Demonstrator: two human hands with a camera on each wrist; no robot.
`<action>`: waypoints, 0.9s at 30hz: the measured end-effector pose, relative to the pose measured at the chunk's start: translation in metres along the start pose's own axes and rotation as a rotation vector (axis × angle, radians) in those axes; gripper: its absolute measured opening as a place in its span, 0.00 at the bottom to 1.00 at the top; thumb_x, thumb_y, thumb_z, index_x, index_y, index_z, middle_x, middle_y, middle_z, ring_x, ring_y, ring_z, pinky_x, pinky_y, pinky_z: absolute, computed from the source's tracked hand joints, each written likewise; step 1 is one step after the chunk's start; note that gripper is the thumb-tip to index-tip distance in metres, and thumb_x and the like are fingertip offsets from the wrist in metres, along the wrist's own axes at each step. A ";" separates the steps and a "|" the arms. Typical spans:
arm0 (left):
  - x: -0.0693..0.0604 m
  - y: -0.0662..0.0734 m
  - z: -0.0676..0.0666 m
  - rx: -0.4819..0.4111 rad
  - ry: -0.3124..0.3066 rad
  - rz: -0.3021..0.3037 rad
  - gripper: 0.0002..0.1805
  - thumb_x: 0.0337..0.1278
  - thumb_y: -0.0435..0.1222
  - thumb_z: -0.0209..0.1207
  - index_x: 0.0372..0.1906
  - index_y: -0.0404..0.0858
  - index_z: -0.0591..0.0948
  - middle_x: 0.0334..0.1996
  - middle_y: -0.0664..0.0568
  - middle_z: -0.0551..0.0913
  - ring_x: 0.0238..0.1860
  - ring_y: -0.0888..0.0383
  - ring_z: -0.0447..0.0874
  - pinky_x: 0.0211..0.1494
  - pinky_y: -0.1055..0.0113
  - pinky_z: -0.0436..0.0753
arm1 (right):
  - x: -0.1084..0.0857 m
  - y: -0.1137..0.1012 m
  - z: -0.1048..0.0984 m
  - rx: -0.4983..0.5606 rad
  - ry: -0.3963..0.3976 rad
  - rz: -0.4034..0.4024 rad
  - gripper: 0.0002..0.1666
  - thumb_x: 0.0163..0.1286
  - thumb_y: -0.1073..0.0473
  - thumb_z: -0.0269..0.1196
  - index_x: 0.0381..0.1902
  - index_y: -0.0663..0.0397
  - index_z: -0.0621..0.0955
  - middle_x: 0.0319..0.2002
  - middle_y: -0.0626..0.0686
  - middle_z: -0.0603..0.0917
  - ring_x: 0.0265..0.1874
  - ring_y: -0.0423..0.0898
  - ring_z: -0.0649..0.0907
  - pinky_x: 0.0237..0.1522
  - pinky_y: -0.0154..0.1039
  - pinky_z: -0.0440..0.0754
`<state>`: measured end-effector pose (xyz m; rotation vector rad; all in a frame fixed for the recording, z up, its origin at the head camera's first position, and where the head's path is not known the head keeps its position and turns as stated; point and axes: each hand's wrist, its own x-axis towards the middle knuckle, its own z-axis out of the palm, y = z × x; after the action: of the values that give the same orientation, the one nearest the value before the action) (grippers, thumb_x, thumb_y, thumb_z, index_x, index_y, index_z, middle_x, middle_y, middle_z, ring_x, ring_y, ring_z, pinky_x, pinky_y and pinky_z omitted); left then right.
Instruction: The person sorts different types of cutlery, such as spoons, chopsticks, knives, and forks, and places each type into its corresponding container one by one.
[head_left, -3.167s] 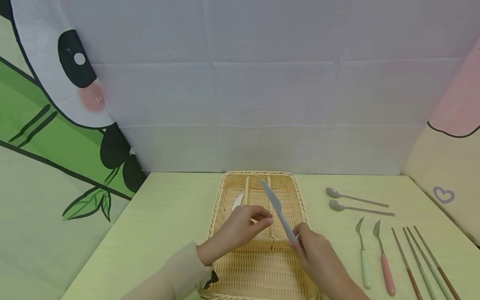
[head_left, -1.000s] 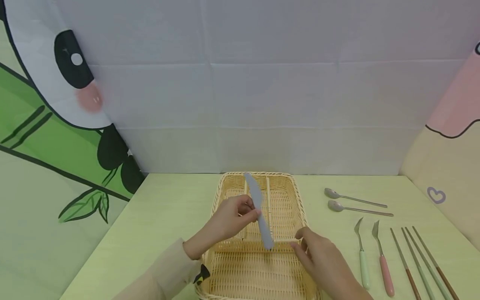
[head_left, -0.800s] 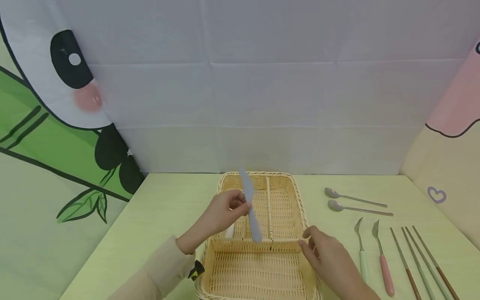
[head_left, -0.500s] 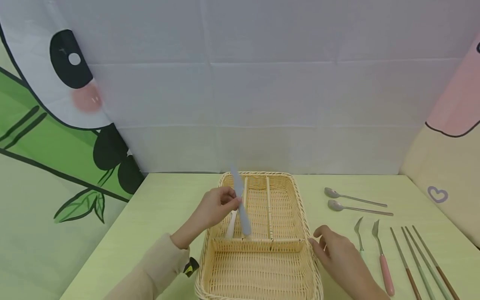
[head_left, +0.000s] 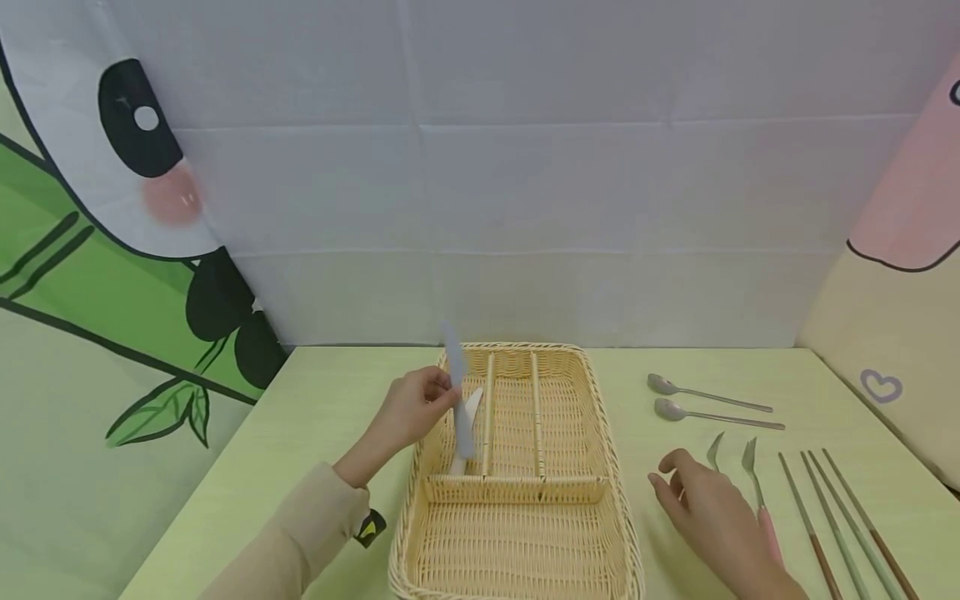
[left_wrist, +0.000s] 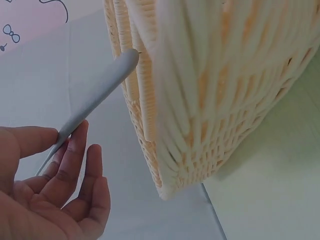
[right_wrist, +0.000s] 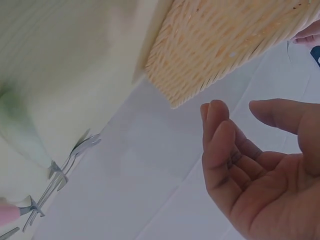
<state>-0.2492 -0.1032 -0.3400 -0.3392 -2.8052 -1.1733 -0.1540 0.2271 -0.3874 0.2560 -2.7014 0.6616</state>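
A blue-grey table knife is pinched between the thumb and fingers of my left hand, its blade pointing up and away. It hangs over the left narrow compartment of the wicker basket. Inside that compartment lies a knife with a pale handle, partly hidden behind the held one. In the left wrist view, the held knife's rounded handle points towards the basket's rim. My right hand holds nothing; it hovers right of the basket with loosely bent fingers, covering part of a green-handled fork.
Two spoons lie at the back right of the table. A pink-handled fork lies right of my right hand, with several chopsticks beyond it. The basket has three narrow rear compartments and one wide front one. A cloth wall stands behind.
The knife passed from my right hand to my left, which carried it leftwards over the left compartment. My emptied right hand moved right, towards the forks.
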 end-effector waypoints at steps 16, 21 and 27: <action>0.001 -0.009 0.008 0.187 0.005 -0.043 0.07 0.57 0.39 0.58 0.32 0.38 0.78 0.26 0.51 0.83 0.28 0.56 0.79 0.32 0.62 0.75 | -0.002 0.033 -0.011 -0.041 -0.137 0.133 0.15 0.62 0.58 0.61 0.40 0.65 0.75 0.21 0.48 0.79 0.18 0.38 0.74 0.19 0.32 0.69; 0.001 -0.010 0.013 0.273 -0.008 -0.048 0.06 0.56 0.39 0.59 0.32 0.39 0.78 0.27 0.52 0.83 0.32 0.54 0.80 0.42 0.51 0.71 | -0.003 0.044 -0.013 -0.049 -0.188 0.155 0.18 0.61 0.59 0.61 0.42 0.69 0.73 0.20 0.48 0.77 0.14 0.39 0.71 0.16 0.31 0.67; 0.000 -0.009 0.017 0.322 -0.057 -0.056 0.06 0.56 0.38 0.58 0.32 0.40 0.78 0.25 0.53 0.83 0.29 0.56 0.79 0.38 0.56 0.67 | -0.004 0.056 -0.016 -0.043 -0.285 0.235 0.20 0.63 0.58 0.59 0.45 0.69 0.71 0.22 0.48 0.78 0.16 0.40 0.71 0.18 0.33 0.68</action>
<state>-0.2511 -0.0967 -0.3582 -0.2719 -3.0036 -0.7106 -0.1603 0.2835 -0.3988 0.0217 -3.0473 0.6746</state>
